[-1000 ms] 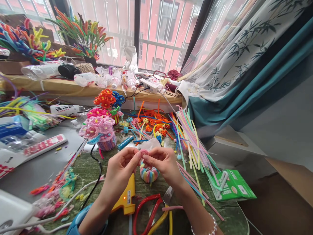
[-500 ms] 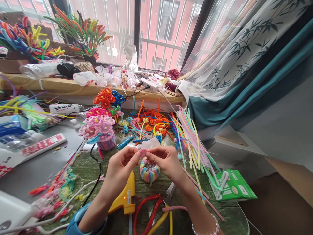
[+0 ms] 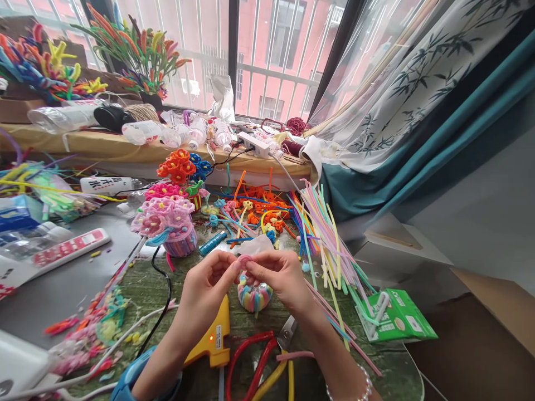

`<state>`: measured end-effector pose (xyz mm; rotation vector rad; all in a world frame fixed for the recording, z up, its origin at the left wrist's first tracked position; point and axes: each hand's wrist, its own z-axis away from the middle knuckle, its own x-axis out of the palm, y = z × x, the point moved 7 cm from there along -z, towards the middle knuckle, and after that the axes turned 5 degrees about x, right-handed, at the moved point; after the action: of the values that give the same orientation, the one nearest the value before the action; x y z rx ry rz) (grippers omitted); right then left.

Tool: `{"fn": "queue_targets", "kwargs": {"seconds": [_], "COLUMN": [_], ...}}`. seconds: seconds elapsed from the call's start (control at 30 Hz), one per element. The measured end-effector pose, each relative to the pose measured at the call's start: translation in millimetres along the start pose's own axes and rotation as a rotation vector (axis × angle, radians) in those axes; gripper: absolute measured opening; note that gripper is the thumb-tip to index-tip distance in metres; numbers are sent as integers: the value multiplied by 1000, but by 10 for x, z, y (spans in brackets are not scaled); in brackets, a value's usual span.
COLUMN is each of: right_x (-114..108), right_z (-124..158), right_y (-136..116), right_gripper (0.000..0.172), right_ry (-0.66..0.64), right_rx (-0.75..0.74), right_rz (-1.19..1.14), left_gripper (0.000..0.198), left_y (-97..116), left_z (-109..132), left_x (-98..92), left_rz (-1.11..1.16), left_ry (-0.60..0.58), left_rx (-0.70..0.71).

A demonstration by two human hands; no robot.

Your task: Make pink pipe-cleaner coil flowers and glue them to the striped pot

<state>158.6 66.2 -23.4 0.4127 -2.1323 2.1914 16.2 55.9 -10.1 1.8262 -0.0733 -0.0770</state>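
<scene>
My left hand [image 3: 212, 287] and my right hand [image 3: 281, 275] meet at the fingertips, both pinching a small pink coil of pipe cleaner [image 3: 245, 259]. Just below it stands a little round pot wrapped in pastel stripes [image 3: 254, 299], partly hidden by my fingers. A yellow glue gun [image 3: 217, 331] with an orange light on lies beside my left forearm. Between my forearms are scissors [image 3: 286, 334] with red handles, a yellow-handled tool [image 3: 291, 376] and a short pink pipe cleaner [image 3: 296, 355].
Finished flower pots [image 3: 179, 239] stand at left behind my hands, near a teal lighter-like stick [image 3: 213, 243]. Loose pipe cleaners [image 3: 321, 223] and a green packet [image 3: 397, 314] lie at right. A black cord [image 3: 169, 278] crosses the table. Plastic bottles [image 3: 142, 132] line the sill.
The pink coil has turned slightly between my fingertips, and its spiral face shows less. Both hands keep their pinch. The whole view has shifted a little.
</scene>
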Motion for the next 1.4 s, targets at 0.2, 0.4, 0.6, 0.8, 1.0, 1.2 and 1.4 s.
{"fn": "queue_targets", "kwargs": {"seconds": [0.2, 0.4, 0.6, 0.8, 1.0, 1.2, 1.4], "right_x": [23, 26, 26, 51, 79, 29, -114], "right_z": [-8, -15, -3, 19, 13, -21, -45], "right_y": [23, 70, 95, 84, 96, 62, -39], "right_gripper": [21, 23, 27, 20, 23, 29, 28], "right_ry": [9, 20, 56, 59, 66, 14, -7], "right_rx": [14, 15, 10, -40, -23, 15, -20], "right_rz": [-83, -129, -113, -148, -149, -61, 49], "left_gripper": [26, 27, 28, 26, 28, 26, 32], "left_y": [-22, 3, -23, -7, -29, 2, 18], "left_z": [14, 29, 27, 29, 29, 27, 26], "left_x": [23, 21, 44, 46, 23, -5, -3], "left_rz": [77, 117, 149, 166, 126, 85, 76], "left_ry": [10, 17, 9, 24, 51, 49, 42], "left_rx": [-63, -70, -96, -78, -56, -42, -59]}}
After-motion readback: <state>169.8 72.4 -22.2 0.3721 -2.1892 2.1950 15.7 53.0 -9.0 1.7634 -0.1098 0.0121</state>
